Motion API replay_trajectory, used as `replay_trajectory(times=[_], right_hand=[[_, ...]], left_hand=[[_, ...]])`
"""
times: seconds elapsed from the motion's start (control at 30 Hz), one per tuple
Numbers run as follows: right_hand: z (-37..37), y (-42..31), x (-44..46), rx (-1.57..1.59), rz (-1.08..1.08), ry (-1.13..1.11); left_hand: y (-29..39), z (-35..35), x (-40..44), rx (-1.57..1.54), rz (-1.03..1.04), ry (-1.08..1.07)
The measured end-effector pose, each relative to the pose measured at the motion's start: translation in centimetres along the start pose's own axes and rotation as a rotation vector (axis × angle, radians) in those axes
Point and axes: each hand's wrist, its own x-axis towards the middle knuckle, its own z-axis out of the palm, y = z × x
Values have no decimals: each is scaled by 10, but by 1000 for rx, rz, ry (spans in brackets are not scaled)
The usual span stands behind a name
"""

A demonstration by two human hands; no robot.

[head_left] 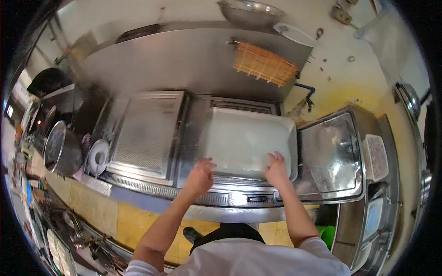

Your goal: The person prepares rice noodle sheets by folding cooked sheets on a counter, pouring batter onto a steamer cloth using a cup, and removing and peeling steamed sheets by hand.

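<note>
A large white rectangular tray [248, 142] with raised edges lies over the right part of a steel steam counter. What it holds, if anything, is a smooth, pale, shiny surface. My left hand [199, 177] is at its near left corner, fingers apart and slightly bent. Over its near right edge, my right hand [276, 170] has its fingers spread towards the far side. Whether either hand touches the tray is hard to make out; neither is closed round it.
Left of the tray lies a perforated steel sheet [145, 133], with a white ring-shaped object [98, 157] and a steel pot [63, 148] beyond. A wet steel tray [331, 156] stands on the right, beside a white container [375, 158]. A bamboo mat [264, 64] hangs behind.
</note>
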Motion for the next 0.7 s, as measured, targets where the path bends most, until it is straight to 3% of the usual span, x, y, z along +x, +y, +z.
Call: replay_trajectory(times=[0.13,0.17,0.27,0.37,0.47,0.67,0.7], right_hand=[[19,75,28,-107,190,-43],[34,93,32,-110,125,21],[29,103,41,8,245,-125],[37,107,33,-70,221,-61],[19,97,15,-110,139,-90],[-16,82,6,-178,196,-450],[-23,76,7,-156,161,-346]], left_hand=[[-21,46,77,314,62,-157],[-36,66,89,314,23,-172],[-44,79,112,477,-27,-349],[-42,73,105,433,-25,-303],[-23,50,97,375,-215,-459],[-8,9,86,285,-196,-681],[-4,8,87,247,-169,-543]])
